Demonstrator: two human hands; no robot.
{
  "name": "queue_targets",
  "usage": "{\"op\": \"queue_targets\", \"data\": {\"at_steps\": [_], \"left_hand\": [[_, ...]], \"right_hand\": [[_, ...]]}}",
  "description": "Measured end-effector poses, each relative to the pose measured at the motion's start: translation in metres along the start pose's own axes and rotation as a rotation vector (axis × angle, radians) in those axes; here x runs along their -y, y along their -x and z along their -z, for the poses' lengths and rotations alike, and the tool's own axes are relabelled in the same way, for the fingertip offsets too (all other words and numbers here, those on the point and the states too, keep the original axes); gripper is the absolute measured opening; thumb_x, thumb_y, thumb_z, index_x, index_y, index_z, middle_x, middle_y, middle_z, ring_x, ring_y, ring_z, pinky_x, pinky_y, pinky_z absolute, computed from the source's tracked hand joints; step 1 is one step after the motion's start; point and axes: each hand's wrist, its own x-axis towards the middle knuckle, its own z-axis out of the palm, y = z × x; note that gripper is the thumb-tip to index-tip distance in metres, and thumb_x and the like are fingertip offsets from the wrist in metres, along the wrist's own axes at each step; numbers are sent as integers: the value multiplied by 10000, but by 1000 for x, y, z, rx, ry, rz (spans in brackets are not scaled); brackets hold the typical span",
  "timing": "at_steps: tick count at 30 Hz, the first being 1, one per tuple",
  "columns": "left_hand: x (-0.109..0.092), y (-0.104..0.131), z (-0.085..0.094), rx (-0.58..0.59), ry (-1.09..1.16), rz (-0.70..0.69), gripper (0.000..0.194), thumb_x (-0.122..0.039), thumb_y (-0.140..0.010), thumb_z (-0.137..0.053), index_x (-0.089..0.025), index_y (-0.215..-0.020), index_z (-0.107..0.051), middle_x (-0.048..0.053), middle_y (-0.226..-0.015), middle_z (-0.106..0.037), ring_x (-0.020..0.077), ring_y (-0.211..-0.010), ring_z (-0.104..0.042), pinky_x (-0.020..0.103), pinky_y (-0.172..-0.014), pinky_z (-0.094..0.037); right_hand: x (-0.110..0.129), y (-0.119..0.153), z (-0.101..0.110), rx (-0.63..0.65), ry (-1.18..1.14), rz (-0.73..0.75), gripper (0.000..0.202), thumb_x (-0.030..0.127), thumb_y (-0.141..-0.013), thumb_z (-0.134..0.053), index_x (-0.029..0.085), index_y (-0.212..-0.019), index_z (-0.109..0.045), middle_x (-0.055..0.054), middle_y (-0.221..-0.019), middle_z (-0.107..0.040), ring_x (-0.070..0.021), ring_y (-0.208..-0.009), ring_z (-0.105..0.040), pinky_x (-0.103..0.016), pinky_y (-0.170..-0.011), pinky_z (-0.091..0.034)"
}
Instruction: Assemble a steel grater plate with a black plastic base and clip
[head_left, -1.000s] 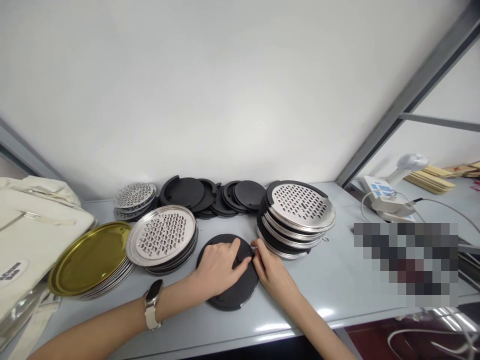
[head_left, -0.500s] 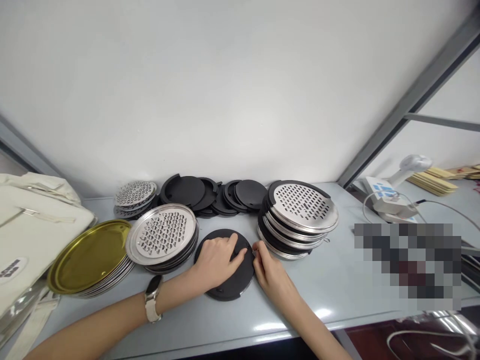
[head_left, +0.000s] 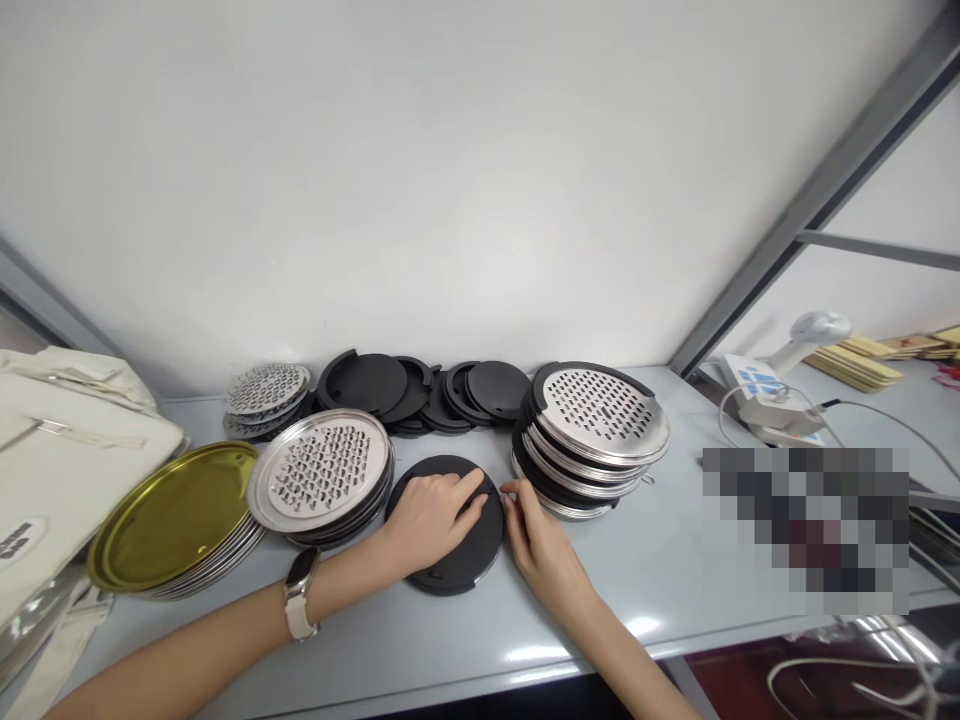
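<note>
1. Two bare hands are seen at one round black disc [head_left: 472, 545], which is laid flat on a grey table [head_left: 675, 570], between a grater-topped stack [head_left: 326, 472] on the left and a taller mixed stack [head_left: 600, 415] on the right.
2. A small shift has just been made: the disc is now set slightly farther from the table's front edge, nearer the black discs [head_left: 499, 388] lined up by the wall.
3. By this, it is judged, the disc is merely being resettled while its right rim is worked on.
4. The left hand [head_left: 427, 515] is laid palm down on the disc. Its thumb and forefinger are slightly parted; whether the edge is clasped cannot be told, the other fingers being hidden.
5. The right hand [head_left: 544, 540] is held at the right rim, fingertips gathered close; whether anything is pinched there cannot be told.
6. Compared with one second ago, the left thumb and forefinger are brought closer together, and both stacks are left unchanged.
</note>
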Motion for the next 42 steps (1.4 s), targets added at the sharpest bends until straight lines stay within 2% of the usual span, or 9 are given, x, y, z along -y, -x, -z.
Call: {"op": "queue_targets", "data": {"at_steps": [6, 13, 20, 26, 35, 42], "left_hand": [[2, 3, 2, 3, 46, -94, 172, -307, -957, -364, -209, -857, -465, -13, -681, -590, 164, -619, -586, 272, -539, -300], [1, 8, 1, 17, 61, -244, 124, -292, -931, -414, -213, -858, -475, -23, -654, -574, 152, -581, -573, 276, -514, -261], [3, 7, -3, 15, 76, -238, 107, -311, -923, -427, -215, -885, -456, -31, -668, -588, 159, -588, -579, 282, -505, -239], [3, 7, -3, 15, 63, -226, 109, -319, -920, -427, -215, -897, -454, -31, -665, -589, 159, -578, -575, 285, -503, -220], [2, 7, -3, 16, 55, -209, 119, -332, -919, -426, -218, -889, -446, -34, -662, -588, 160, -572, -570, 289, -496, -207], [2, 7, -2, 10, 54, -203, 112, -328, -915, -429, -221, -889, -449, -35, -673, -593, 164, -588, -579, 290, -501, -207]], "right_hand": [[0, -1, 0, -30, -10, -20, 148, 243, -980, -288, 219, -1077, -397, -73, -935, -608, -188, -789, -640, -286, -692, -486], [-2, -1, 0, 18, -2, 8, 133, 229, -976, -285, 218, -1044, -399, -43, -837, -603, -178, -717, -631, -269, -649, -474], [-3, -1, 0, 3, -37, -31, 154, 240, -981, -281, 224, -1095, -384, -61, -940, -606, -185, -783, -632, -280, -691, -459], [-1, -1, 2, 72, -36, 6, 142, 241, -980, -270, 233, -1003, -409, -13, -786, -572, -178, -672, -595, -278, -653, -437], [0, -1, 3, 108, -47, -6, 101, 212, -965, -280, 248, -887, -335, 19, -736, -512, -167, -617, -529, -274, -629, -408], [2, 0, 5, 106, -16, 6, 82, 198, -942, -312, 243, -873, -317, 13, -740, -513, -166, -617, -524, -269, -611, -399]]}}
